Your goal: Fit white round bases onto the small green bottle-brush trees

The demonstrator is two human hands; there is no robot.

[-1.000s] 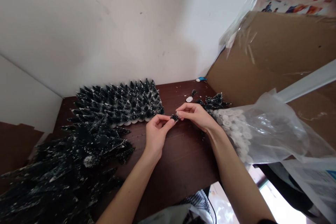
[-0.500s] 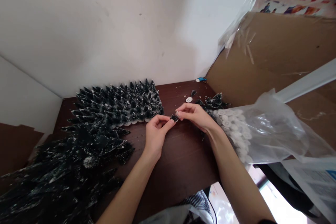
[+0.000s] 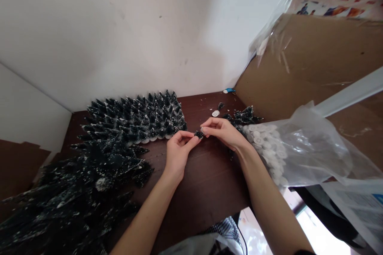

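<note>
Between my two hands, over the dark red-brown table (image 3: 206,175), is a small dark green miniature tree (image 3: 198,134) with white flecks. My left hand (image 3: 181,145) pinches its left part between thumb and finger. At its other end, my right hand (image 3: 220,130) pinches a small white round base (image 3: 204,130), mostly hidden by the fingers. Left of my hands, snow-flecked miniature trees (image 3: 140,115) stand upright in tight rows on white bases. Nearer to me on the left, a heap of loose miniature trees (image 3: 89,183) lies on its side.
A clear plastic bag (image 3: 311,147) of white round bases (image 3: 269,147) lies at the right. More miniature trees (image 3: 245,115) lie beside it. Behind stand a cardboard box (image 3: 314,59) and a white wall (image 3: 134,32). A white base (image 3: 216,113) and a blue packet (image 3: 229,90) lie at the back.
</note>
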